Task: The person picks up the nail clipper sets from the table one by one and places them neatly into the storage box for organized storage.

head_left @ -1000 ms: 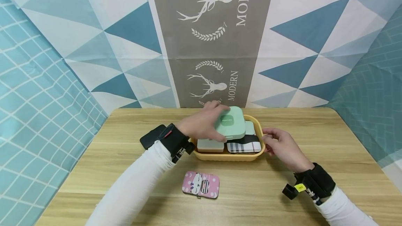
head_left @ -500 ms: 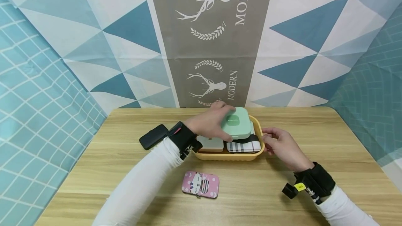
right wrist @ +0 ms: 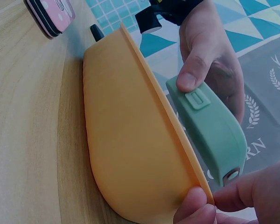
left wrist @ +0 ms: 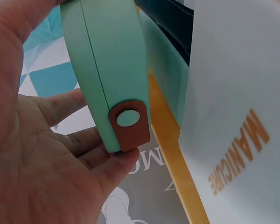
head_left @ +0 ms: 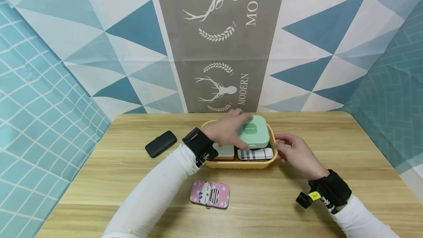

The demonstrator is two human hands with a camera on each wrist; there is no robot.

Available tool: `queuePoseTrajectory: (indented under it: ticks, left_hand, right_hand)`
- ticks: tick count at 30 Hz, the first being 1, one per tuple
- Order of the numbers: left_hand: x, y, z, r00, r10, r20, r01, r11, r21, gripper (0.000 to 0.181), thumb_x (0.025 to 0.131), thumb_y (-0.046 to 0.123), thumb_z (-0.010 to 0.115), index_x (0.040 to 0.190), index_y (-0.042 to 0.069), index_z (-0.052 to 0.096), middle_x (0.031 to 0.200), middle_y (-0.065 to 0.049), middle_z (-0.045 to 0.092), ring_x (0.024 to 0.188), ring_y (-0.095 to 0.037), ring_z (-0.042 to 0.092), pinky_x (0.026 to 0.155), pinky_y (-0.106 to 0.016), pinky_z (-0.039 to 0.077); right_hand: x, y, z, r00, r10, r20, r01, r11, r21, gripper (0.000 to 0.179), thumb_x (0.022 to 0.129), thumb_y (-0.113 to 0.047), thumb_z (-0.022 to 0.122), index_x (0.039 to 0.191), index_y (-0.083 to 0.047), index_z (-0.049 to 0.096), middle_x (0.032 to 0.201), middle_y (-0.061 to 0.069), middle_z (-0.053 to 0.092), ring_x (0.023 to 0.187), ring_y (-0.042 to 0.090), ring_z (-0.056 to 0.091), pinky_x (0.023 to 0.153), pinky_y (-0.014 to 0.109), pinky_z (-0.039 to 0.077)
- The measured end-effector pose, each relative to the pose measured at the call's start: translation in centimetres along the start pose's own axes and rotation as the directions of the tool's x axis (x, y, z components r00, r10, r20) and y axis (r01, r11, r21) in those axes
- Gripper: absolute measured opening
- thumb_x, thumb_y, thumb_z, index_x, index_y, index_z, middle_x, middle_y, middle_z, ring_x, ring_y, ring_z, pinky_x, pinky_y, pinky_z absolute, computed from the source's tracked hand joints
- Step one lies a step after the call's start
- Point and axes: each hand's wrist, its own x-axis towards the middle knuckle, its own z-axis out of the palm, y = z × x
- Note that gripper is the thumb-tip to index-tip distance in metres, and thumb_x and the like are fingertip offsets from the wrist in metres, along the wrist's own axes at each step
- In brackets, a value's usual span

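My left hand (head_left: 228, 129) grips a mint-green case (head_left: 256, 134) by its edges, thumb at the near side and fingers at the far side. The case is above the right half of a yellow basket (head_left: 239, 165); in the right wrist view it is tilted above the rim. A brown tab with a round hole marks its end in the left wrist view. My right hand (head_left: 299, 155) pinches the basket's right rim between thumb and fingers. Inside the basket lie a white case (left wrist: 238, 93) lettered MANICURE and a plaid case (head_left: 256, 154). The green case and left hand hide other contents.
On the wooden table (head_left: 264, 201), a pink cat-patterned case (head_left: 210, 194) lies in front of the basket. A black oblong item (head_left: 161, 143) lies to the left. Patterned cloth (head_left: 297, 47) hangs behind the table.
My left hand has carried the green case rightward and slightly toward me, over the basket's right half. My right hand keeps its hold on the rim.
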Motion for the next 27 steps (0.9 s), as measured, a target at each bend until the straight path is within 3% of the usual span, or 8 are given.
queuePoseTrajectory:
  ticks: [11,27]
  left_hand:
    - [1.0,0.5,0.9,0.999,0.017,0.032,-0.017,1.0,-0.004,0.102,0.078,0.04,0.094,0.16,0.006,0.041,0.144,-0.009,0.047,0.126,-0.021,0.042,0.103,-0.028,0.044]
    - [1.2,0.7,1.8,0.999,-0.006,0.052,0.006,1.0,0.011,0.099,0.081,0.041,0.092,0.16,0.007,0.042,0.147,-0.009,0.046,0.13,-0.022,0.04,0.105,-0.027,0.044]
  right_hand:
    - [0.0,0.0,-0.1,1.0,-0.003,0.003,0.003,1.0,0.003,0.046,0.111,-0.012,0.051,0.151,0.01,0.044,0.107,0.02,0.058,0.081,0.028,0.06,0.065,0.032,0.055]
    - [0.0,-0.1,-0.1,1.0,-0.005,0.009,0.005,1.0,0.009,0.046,0.111,-0.012,0.051,0.151,0.01,0.045,0.106,0.02,0.058,0.081,0.026,0.06,0.065,0.033,0.055]
